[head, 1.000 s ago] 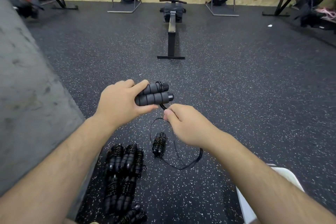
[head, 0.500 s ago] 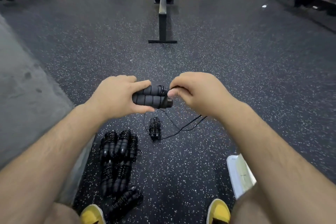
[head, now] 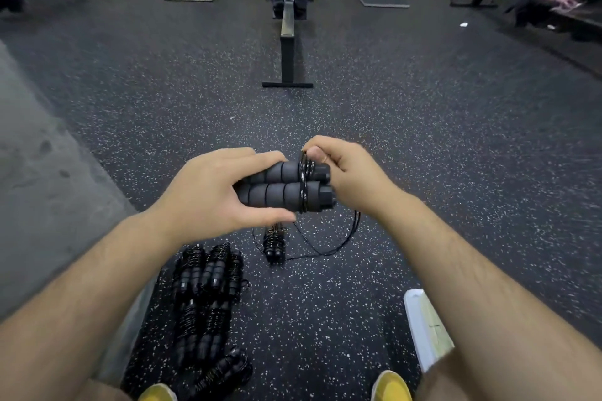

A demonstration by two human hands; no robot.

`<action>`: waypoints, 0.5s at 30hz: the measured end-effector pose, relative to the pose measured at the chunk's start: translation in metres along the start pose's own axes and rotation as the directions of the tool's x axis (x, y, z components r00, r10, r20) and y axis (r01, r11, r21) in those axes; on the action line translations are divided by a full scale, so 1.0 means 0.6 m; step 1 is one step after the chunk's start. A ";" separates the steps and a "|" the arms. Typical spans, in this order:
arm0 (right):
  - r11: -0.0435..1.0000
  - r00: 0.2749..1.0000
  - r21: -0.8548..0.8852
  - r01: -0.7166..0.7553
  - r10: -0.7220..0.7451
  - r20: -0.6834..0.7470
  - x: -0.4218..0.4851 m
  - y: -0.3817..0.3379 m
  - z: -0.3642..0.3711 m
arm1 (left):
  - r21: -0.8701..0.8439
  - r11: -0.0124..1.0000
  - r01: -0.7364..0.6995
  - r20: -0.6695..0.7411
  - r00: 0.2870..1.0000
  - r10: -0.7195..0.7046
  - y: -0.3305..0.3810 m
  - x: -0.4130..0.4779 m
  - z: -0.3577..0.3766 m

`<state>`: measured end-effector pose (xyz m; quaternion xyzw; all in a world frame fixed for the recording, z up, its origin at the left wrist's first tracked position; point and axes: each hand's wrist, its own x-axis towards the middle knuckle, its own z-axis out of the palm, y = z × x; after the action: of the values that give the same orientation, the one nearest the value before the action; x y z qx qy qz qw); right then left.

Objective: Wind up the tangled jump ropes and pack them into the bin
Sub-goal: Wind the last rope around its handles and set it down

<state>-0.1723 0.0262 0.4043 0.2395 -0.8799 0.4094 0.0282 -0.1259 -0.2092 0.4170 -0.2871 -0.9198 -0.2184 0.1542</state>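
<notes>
Black white-flecked rubber floor (head: 423,140): stretching back to a plywood wall, carrying a black rowing machine (head: 288,26) straight ahead.
Left hand (head: 208,192): gripping two black ribbed foam handles (head: 273,195) side by side, fingers curling over the top, thumb pressing from below, holding them level above the floor.
Right hand (head: 351,172): pinching the thin black cord (head: 303,185) between thumb and forefinger just above the handles' capped ends, remaining fingers curling inward.
Thin black cord: circling both handles in a few turns near the caps, then trailing down as a loose loop (head: 338,244) onto the floor.
Single wound black rope (head: 273,242): lying on the floor just below the hands, beside the loose loop.
Pile of wound black ropes (head: 205,296): lying beside the left forearm, next to a grey concrete slab (head: 39,172).
White bin (head: 420,322): showing only one corner at lower right, disappearing under the right forearm, sitting well apart from the held handles.
Yellow shoe toes (head: 391,384): poking in at the bottom edge.
</notes>
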 end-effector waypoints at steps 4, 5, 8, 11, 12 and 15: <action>0.997 0.987 -0.016 -0.079 0.080 0.136 0.003 -0.019 0.054 | 0.078 0.995 0.066 -0.133 0.990 -0.055 0.003 -0.006 -0.007; 0.995 0.984 -0.037 -0.097 0.101 0.143 0.004 -0.024 0.063 | 0.100 0.991 0.086 -0.157 0.985 -0.070 0.003 -0.007 -0.008; 0.985 0.980 0.074 -0.157 0.145 0.138 0.002 -0.043 0.074 | 0.156 0.978 0.135 -0.220 0.971 -0.099 -0.002 -0.006 -0.010; 0.978 0.973 0.118 -0.171 0.149 0.174 -0.008 -0.067 0.080 | 0.216 0.961 0.175 -0.271 0.956 -0.113 -0.020 -0.003 -0.010; 0.986 0.974 0.093 -0.141 0.121 0.192 -0.012 -0.073 0.082 | 0.246 0.950 0.194 -0.277 0.953 -0.123 -0.028 -0.002 -0.011; 0.996 0.973 -0.025 -0.088 0.091 0.212 -0.019 -0.082 0.079 | 0.321 0.919 0.229 -0.283 0.949 -0.138 -0.055 0.001 -0.018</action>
<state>-0.1332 -0.0313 0.4047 0.2420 -0.8909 0.3754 -0.0827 -0.1445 -0.2383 0.4163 -0.1363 -0.9394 -0.0999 0.2982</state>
